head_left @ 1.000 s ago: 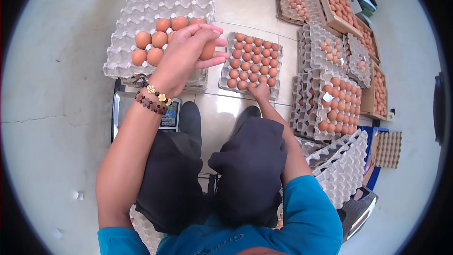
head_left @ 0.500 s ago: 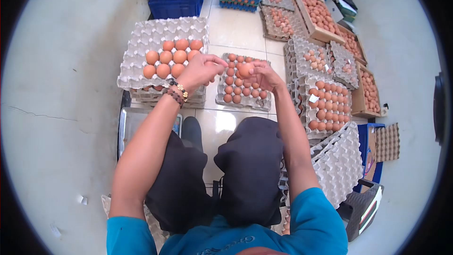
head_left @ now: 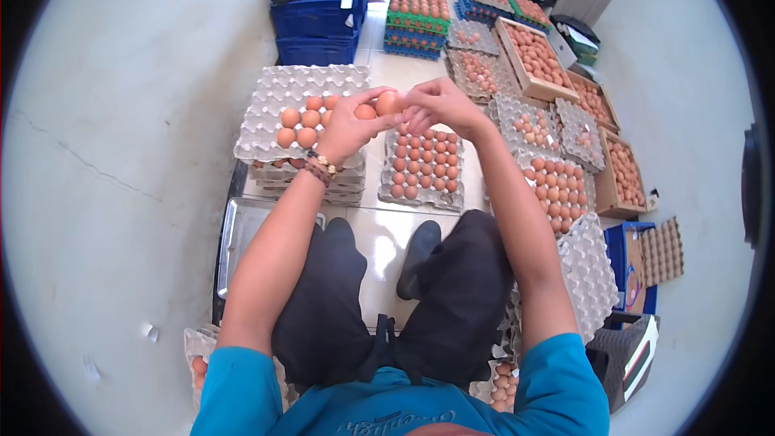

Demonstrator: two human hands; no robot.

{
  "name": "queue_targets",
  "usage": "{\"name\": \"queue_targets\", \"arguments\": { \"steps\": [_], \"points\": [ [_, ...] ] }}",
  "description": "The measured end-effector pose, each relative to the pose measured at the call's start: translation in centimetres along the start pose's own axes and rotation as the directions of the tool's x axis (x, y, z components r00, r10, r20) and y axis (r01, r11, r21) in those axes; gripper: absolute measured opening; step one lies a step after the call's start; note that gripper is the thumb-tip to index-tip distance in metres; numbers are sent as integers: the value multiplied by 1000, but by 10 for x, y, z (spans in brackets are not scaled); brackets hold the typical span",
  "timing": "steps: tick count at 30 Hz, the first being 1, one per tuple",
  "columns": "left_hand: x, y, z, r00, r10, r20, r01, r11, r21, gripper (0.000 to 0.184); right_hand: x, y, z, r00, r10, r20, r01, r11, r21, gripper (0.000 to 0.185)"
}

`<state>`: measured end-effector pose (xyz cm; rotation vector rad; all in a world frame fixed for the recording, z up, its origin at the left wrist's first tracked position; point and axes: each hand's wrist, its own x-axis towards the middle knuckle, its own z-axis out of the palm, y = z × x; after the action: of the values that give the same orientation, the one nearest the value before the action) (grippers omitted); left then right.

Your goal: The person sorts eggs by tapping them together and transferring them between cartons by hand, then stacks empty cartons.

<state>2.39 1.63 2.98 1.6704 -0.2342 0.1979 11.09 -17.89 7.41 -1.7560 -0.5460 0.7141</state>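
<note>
My left hand [head_left: 349, 125] is closed around a brown egg [head_left: 387, 102], with a second egg [head_left: 366, 111] beside it against the palm. Bracelets circle that wrist. My right hand [head_left: 442, 106] has its fingers pinched together at the right side of the first egg; whether anything small sits between them cannot be made out. Below both hands, on the floor, a grey egg tray [head_left: 388, 186] holds rows of brown eggs. To the left, a stack of grey trays [head_left: 270, 101] carries several eggs on its top tray, partly hidden by my left hand.
A metal pan [head_left: 234, 234] lies left of my legs. At right are more egg trays [head_left: 585, 266] and wooden crates of eggs [head_left: 557, 90]. Blue crates [head_left: 319, 48] and a stack of green and blue trays [head_left: 417, 28] stand farther back. Paper scraps [head_left: 150, 331] lie on the floor.
The egg earlier in my right hand's fingers is now apparently in my left hand. Both hands have come together, higher up. My view has shifted and my feet show more.
</note>
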Motion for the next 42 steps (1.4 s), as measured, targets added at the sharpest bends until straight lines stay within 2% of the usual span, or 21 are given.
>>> {"name": "queue_targets", "arguments": {
  "steps": [2, 5, 7, 10, 11, 13, 15, 20, 21, 25, 28, 29, 30, 32, 33, 35, 38, 39, 40, 41, 42],
  "points": [
    [-12, 15, -28, 946, -317, 69, 324, 913, -249, 54, -5, -8, 2, 999, -1, -44, 5, 996, 92, 46],
    [-17, 2, -66, 960, -277, 31, 249, 799, -548, 46, -10, -8, -3, 988, -31, -151, 66, 971, 230, 51],
    [-21, -2, -97, 963, -270, -14, 203, 757, -621, 38, -17, -1, -5, 969, -58, -241, 141, 928, 345, 48],
    [-26, -21, -140, 895, -346, -282, 174, 852, -493, 44, -22, 27, -10, 922, 36, -384, 83, 954, 288, 45],
    [-26, -34, -152, 864, -377, -336, 244, 894, -375, 47, -17, 40, -15, 910, 17, -414, 69, 979, 190, 44],
    [-17, -61, -168, 800, -397, -449, 378, 916, -134, 52, -13, 48, -18, 878, -2, -478, 119, 969, 215, 41],
    [-6, -79, -170, 842, -290, -454, 381, 916, 122, 54, -9, 47, -22, 848, -40, -529, 176, 962, 211, 38],
    [21, -126, -175, 868, 35, -495, 293, 769, 568, 49, -2, 43, -7, 807, -179, -563, 277, 956, 93, 35],
    [23, -125, -172, 869, 43, -493, 334, 684, 648, 45, -2, 42, -5, 801, -194, -567, 286, 955, 77, 35],
    [20, -108, -160, 817, -70, -573, 506, 565, 652, 34, -2, 38, -6, 786, -223, -576, 325, 943, 78, 36],
    [12, -110, -171, 710, -269, -650, 540, 801, 258, 28, -4, 39, -8, 819, -205, -536, 293, 953, 83, 37],
    [0, -102, -173, 692, -433, -577, 500, 865, -49, 31, -4, 39, -9, 842, -194, -504, 270, 959, 82, 37],
    [-17, -91, -177, 739, -498, -453, 414, 867, -279, 32, -4, 41, -9, 866, -181, -467, 245, 966, 81, 37],
    [-67, -67, -183, 838, -510, -195, 246, 671, -699, 34, 3, 55, -13, 917, -137, -373, 159, 987, 29, 35],
    [-95, -52, -185, 876, -474, -93, 245, 601, -761, 38, 8, 63, -13, 940, -115, -321, 116, 993, -17, 35],
    [-151, -24, -179, 842, -506, -189, 237, 661, -712, 36, 25, 91, -21, 983, -46, -175, 19, 988, -154, 34],
    [-241, 9, -179, 803, -528, -276, 269, 735, -622, 45, 33, 133, -36, 947, 321, -3, -305, 895, -325, 37],
    [-270, 27, -173, 784, -537, -311, 287, 758, -586, 48, 38, 164, -47, 924, 379, 45, -352, 893, -281, 40],
    [-300, 43, -169, 762, -548, -345, 309, 776, -550, 52, 36, 193, -60, 899, 436, -33, -427, 859, -284, 44],
    [-329, 55, -168, 749, -560, -354, 373, 798, -473, 58, 36, 208, -74, 851, 519, -74, -503, 768, -396, 48],
    [-361, 65, -163, 687, -595, -417, 446, 799, -404, 56, 30, 207, -77, 793, 572, -210, -596, 654, -466, 49]
  ]
}}
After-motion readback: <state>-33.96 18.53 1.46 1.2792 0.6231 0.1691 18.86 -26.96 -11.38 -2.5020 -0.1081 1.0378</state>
